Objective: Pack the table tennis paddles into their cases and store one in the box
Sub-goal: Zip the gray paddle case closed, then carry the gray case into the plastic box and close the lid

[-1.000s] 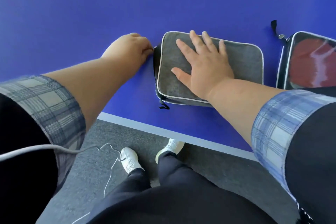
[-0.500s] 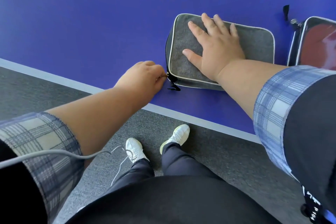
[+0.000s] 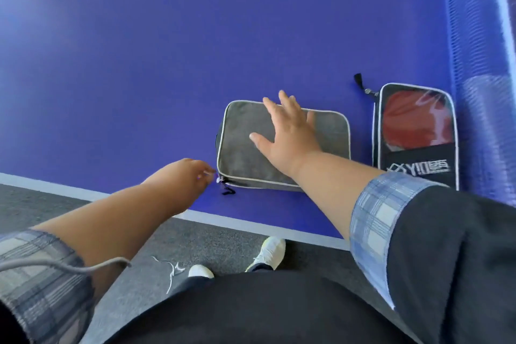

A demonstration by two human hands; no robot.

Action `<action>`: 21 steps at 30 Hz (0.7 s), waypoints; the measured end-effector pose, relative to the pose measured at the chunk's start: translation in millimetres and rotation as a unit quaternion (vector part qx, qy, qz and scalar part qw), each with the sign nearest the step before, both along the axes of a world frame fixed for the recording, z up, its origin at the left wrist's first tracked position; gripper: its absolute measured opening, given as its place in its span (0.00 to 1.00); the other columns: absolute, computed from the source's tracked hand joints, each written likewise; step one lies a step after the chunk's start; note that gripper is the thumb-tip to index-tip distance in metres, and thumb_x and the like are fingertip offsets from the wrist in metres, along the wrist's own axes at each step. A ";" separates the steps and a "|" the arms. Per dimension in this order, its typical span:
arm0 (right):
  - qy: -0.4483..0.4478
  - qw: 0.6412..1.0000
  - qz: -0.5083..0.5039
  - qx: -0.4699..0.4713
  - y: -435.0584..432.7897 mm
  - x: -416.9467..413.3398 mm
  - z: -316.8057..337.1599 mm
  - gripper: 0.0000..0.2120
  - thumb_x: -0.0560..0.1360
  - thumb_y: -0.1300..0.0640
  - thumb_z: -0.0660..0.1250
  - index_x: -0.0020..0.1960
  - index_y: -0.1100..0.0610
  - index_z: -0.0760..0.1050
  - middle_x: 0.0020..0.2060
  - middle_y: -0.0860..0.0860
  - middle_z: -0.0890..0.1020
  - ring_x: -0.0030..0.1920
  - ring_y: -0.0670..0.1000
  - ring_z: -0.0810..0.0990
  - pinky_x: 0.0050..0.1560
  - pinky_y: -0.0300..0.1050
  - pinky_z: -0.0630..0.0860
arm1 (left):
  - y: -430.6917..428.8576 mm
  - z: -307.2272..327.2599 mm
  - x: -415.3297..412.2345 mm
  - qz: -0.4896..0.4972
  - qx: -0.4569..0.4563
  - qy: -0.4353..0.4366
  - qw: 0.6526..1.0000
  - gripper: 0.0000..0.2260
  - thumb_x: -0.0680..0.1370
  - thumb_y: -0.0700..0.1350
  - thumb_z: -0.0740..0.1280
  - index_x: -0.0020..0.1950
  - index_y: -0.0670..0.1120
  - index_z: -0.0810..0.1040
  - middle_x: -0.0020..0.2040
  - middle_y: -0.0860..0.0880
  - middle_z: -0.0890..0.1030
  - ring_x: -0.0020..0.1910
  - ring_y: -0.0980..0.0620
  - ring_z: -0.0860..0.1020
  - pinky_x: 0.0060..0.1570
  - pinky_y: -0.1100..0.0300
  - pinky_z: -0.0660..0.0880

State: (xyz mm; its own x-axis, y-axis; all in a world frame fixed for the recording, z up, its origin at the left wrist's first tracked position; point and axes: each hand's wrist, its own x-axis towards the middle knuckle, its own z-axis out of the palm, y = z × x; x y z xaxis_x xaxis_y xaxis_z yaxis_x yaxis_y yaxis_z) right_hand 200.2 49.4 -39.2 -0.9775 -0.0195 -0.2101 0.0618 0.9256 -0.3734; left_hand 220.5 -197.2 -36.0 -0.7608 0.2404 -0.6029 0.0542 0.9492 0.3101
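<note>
Now presses down on grey case (image 3: 243,153) w/ R hand (image 3: 290,137), fingers straight & spread flat over its top. Reaches L hand (image 3: 187,176) to that case's near-left corner, fingertips bunched just beside zip pull (image 3: 223,182); too blurred to tell if pinching it. Keeps grey case near front edge of blue table (image 3: 139,64). Shows 2nd case (image 3: 418,159), black w/ clear window, red paddle (image 3: 405,120) inside, to the R, apart from grey one, beside net (image 3: 480,36).

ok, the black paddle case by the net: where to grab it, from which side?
Grip the black paddle case probably by its left long edge, from the left: it lies flat, right edge close to the net, while the gap toward the grey case is open.
</note>
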 end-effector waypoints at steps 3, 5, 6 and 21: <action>0.051 0.975 -0.209 -0.057 30.1 22.3 4.8 0.34 0.78 0.42 0.67 0.79 0.50 0.60 0.81 0.55 0.57 0.80 0.56 0.55 0.78 0.60 0.53 | 8.1 4.9 -23.3 0.143 0.051 -0.014 0.988 0.14 0.81 0.55 0.61 0.63 0.54 0.78 0.47 0.51 0.81 0.40 0.51 0.80 0.37 0.58 0.75; 0.003 0.935 -0.333 -0.118 52.6 32.5 4.1 0.35 0.77 0.44 0.68 0.80 0.52 0.59 0.80 0.54 0.60 0.78 0.56 0.60 0.76 0.56 0.60 | 18.2 4.8 -37.9 0.225 0.113 -0.050 0.966 0.15 0.80 0.57 0.62 0.64 0.54 0.77 0.49 0.50 0.82 0.46 0.48 0.82 0.46 0.51 0.80; -0.025 0.911 -0.379 -0.161 61.6 35.7 3.1 0.36 0.77 0.45 0.68 0.80 0.52 0.58 0.79 0.53 0.62 0.76 0.56 0.64 0.73 0.53 0.64 | 23.8 3.6 -44.1 0.249 0.144 -0.073 0.955 0.16 0.79 0.57 0.63 0.65 0.54 0.77 0.50 0.50 0.83 0.49 0.48 0.82 0.52 0.48 0.80; -0.079 0.624 -0.598 -0.496 73.4 83.7 36.5 0.26 0.65 0.46 0.82 0.59 0.51 0.80 0.52 0.52 0.87 0.53 0.58 0.86 0.53 0.56 0.81 | 67.0 23.3 -127.0 0.130 0.200 -0.155 0.959 0.25 0.75 0.43 0.71 0.71 0.50 0.69 0.56 0.51 0.80 0.47 0.48 0.83 0.53 0.51 0.80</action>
